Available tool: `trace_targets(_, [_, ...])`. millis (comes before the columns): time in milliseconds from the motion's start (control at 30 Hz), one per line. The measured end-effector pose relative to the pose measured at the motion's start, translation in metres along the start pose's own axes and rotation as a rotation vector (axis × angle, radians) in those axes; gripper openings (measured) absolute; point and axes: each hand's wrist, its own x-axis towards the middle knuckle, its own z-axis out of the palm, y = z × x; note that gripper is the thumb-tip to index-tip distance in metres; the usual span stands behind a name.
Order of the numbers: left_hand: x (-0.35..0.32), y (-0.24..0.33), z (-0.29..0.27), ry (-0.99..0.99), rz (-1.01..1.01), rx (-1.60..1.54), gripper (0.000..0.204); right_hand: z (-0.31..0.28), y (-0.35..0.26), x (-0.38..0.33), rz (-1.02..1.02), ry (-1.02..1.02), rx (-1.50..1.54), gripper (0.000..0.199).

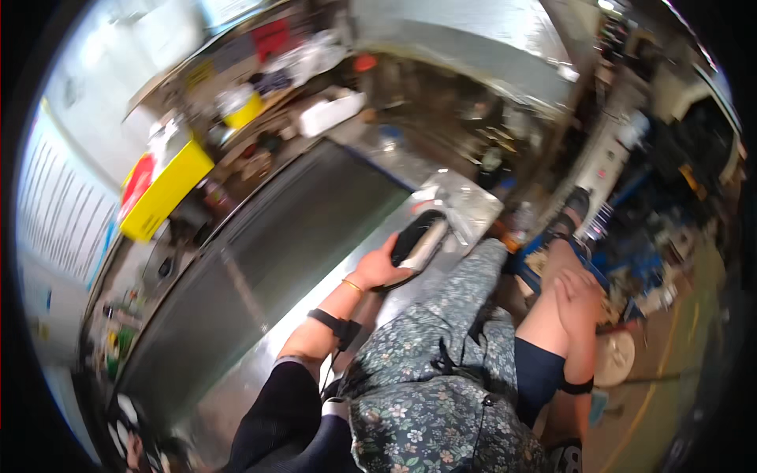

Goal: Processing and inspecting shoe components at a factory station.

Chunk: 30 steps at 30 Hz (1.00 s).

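- much is blurred: the yellow rectangular box (162,191) at left and the shelf clutter (276,63) behind it show no readable contents.
- left hand (377,268), fingers curled round the near end of a black-and-silver oblong object (419,239), which lies on the shiny metal counter (315,229).
- right hand (574,290) rests flat, fingers together, on the bare knee, well apart from that object.
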Motion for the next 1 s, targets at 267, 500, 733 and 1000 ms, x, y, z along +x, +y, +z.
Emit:
trace_targets(267, [-0.071,0.033,0.029,0.083,0.22,-0.892,0.079,-0.038,-0.057,-0.03,0.073,-0.073,0.222,0.038])
trace_targets(500, [-0.116,0.114,0.022,-0.427,0.666,-0.471,0.114,-0.024,-0.103,-0.01,0.03,0.131,0.576,0.051])
trace_targets(733, [-0.033,0.18,0.068,-0.53,0.196,-1.079,0.057,0.017,-0.077,-0.044,0.056,-0.027,0.425,0.055])
trace_targets(1000, [0.021,0.193,0.09,-0.458,-0.33,-1.177,0.034,0.058,-0.029,-0.005,0.215,-0.285,0.75,0.041])
